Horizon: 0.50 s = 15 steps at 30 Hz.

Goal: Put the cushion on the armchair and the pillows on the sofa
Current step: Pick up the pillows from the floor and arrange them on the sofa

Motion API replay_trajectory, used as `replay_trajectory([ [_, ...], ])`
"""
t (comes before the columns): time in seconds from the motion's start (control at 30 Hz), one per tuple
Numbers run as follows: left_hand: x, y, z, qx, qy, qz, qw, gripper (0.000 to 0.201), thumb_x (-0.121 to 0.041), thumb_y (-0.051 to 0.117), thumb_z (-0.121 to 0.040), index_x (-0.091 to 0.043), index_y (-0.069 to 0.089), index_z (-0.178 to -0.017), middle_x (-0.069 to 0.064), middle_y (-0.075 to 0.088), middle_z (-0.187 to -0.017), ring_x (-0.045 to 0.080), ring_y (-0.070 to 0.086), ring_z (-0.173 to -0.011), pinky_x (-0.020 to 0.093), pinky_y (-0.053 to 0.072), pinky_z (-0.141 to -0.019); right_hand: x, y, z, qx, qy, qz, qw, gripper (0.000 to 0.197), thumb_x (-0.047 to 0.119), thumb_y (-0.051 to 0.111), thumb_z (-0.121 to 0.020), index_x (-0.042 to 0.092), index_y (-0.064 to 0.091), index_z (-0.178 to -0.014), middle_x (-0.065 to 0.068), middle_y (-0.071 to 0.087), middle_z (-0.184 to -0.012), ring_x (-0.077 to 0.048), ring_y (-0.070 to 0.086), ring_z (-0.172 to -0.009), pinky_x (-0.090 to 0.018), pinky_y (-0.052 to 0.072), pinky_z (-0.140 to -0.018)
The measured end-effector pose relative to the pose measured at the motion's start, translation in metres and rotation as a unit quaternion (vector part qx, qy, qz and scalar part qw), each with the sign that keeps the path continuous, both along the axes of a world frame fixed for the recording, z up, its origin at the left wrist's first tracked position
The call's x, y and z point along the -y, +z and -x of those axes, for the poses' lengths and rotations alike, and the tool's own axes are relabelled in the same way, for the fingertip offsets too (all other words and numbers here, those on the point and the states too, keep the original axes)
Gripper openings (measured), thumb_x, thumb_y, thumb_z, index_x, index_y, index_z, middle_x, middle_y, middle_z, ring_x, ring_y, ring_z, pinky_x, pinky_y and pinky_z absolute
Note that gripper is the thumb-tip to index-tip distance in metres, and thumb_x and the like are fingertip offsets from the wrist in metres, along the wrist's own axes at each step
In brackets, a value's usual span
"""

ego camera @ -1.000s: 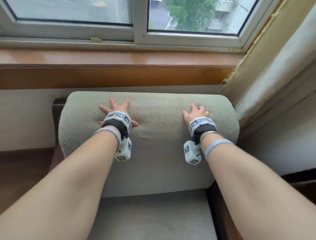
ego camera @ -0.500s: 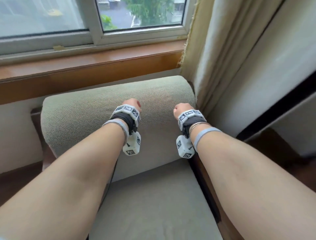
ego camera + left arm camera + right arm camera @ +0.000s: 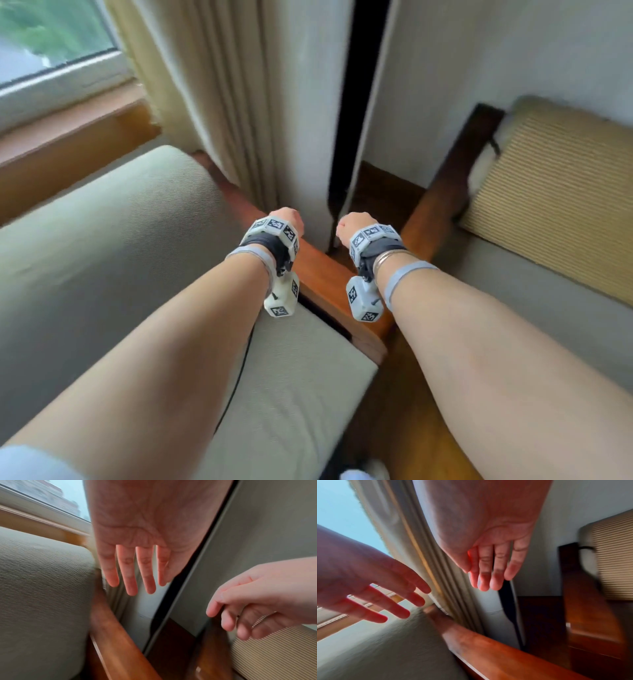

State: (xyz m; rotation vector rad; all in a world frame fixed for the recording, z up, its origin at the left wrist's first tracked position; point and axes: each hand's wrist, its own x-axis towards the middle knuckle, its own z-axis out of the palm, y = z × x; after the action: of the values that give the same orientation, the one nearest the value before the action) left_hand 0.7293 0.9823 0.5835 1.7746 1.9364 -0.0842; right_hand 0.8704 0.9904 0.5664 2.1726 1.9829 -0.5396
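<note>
The grey-green cushion (image 3: 102, 222) stands upright against the armchair's back, above the seat pad (image 3: 291, 394). Both my hands hang in the air over the armchair's right wooden armrest (image 3: 325, 284) and touch nothing. My left hand (image 3: 291, 217) has straight, spread fingers (image 3: 132, 574). My right hand (image 3: 351, 222) has relaxed, slightly bent fingers (image 3: 491, 572) and is empty. At the right, a tan striped pillow (image 3: 555, 205) leans on the sofa's back over the grey sofa seat (image 3: 513, 298).
A cream curtain (image 3: 219, 102) and a dark gap in the wall (image 3: 356, 102) lie straight ahead between the two seats. The sofa's dark wooden arm (image 3: 445, 192) stands right of my hands. The window and wooden sill (image 3: 68, 137) are at the upper left. Wooden floor (image 3: 394, 428) shows below.
Both hands have lifted off the armchair's back cushion and swung right, over the armrest. My view has turned right, bringing the sofa and its tan pillow into sight.
</note>
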Motion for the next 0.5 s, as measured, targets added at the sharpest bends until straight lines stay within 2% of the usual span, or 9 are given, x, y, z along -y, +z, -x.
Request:
replay_trajectory([
  [0.07, -0.003, -0.006, -0.059, 0.008, -0.039, 0.0, 0.999, 0.034, -0.012, 0.05, -0.084, -0.015, 0.069, -0.112, 0.007, 0.069, -0.118, 0.031, 0.065, -0.108, 0.036, 0.051, -0.097, 0.014, -0.005, -0.057, 0.006, -0.044, 0.01, 0.999, 0.032, 0.012, 0.043, -0.091, 0.006, 0.068, -0.111, -0.014, 0.066, -0.118, -0.034, 0.063, -0.106, -0.032, 0.045, -0.074],
  [0.17, 0.005, -0.013, -0.154, 0.007, -0.12, 0.016, 0.993, 0.035, -0.012, 0.048, -0.087, -0.014, 0.068, -0.116, 0.008, 0.067, -0.123, 0.032, 0.062, -0.114, 0.038, 0.048, -0.101, 0.044, -0.014, -0.148, 0.018, -0.113, 0.017, 0.993, 0.032, 0.01, 0.043, -0.093, 0.004, 0.067, -0.113, -0.013, 0.066, -0.12, -0.033, 0.063, -0.11, -0.034, 0.049, -0.082],
  [0.23, 0.017, -0.016, -0.232, 0.009, -0.179, 0.021, 0.984, 0.032, -0.014, 0.052, -0.086, -0.015, 0.069, -0.113, 0.009, 0.068, -0.119, 0.032, 0.064, -0.111, 0.036, 0.05, -0.096, 0.069, -0.021, -0.224, 0.01, -0.158, 0.024, 0.987, 0.032, 0.01, 0.043, -0.093, 0.004, 0.065, -0.116, -0.014, 0.064, -0.122, -0.033, 0.061, -0.111, -0.033, 0.049, -0.086],
  [0.27, 0.019, -0.02, -0.243, 0.013, -0.193, 0.019, 0.981, 0.03, -0.015, 0.054, -0.086, -0.015, 0.069, -0.112, 0.009, 0.069, -0.118, 0.031, 0.065, -0.108, 0.035, 0.051, -0.093, 0.074, -0.024, -0.237, 0.003, -0.164, 0.028, 0.986, 0.033, 0.011, 0.042, -0.094, 0.005, 0.064, -0.119, -0.013, 0.063, -0.123, -0.032, 0.06, -0.113, -0.033, 0.048, -0.087],
  [0.37, 0.036, -0.034, -0.331, 0.034, -0.241, 0.021, 0.97, 0.034, -0.017, 0.047, -0.095, -0.008, 0.062, -0.123, 0.012, 0.063, -0.127, 0.03, 0.06, -0.117, 0.035, 0.048, -0.095, 0.106, -0.033, -0.321, -0.005, -0.236, 0.046, 0.971, 0.034, 0.01, 0.039, -0.095, 0.002, 0.063, -0.118, -0.015, 0.063, -0.124, -0.034, 0.06, -0.112, -0.034, 0.048, -0.084],
  [0.43, 0.046, -0.04, -0.394, 0.036, -0.278, 0.042, 0.959, 0.035, -0.015, 0.045, -0.095, -0.01, 0.061, -0.125, 0.01, 0.061, -0.13, 0.029, 0.058, -0.12, 0.033, 0.047, -0.099, 0.123, -0.043, -0.376, -0.015, -0.272, 0.052, 0.961, 0.033, 0.01, 0.039, -0.095, 0.0, 0.063, -0.116, -0.017, 0.064, -0.122, -0.035, 0.061, -0.11, -0.034, 0.049, -0.086],
  [0.5, 0.057, -0.044, -0.454, 0.025, -0.319, 0.074, 0.945, 0.036, -0.013, 0.046, -0.094, -0.011, 0.062, -0.125, 0.006, 0.061, -0.131, 0.028, 0.057, -0.122, 0.032, 0.045, -0.104, 0.141, -0.058, -0.433, -0.023, -0.314, 0.053, 0.948, 0.033, 0.011, 0.039, -0.094, 0.0, 0.065, -0.113, -0.018, 0.065, -0.118, -0.035, 0.062, -0.107, -0.032, 0.047, -0.081],
])
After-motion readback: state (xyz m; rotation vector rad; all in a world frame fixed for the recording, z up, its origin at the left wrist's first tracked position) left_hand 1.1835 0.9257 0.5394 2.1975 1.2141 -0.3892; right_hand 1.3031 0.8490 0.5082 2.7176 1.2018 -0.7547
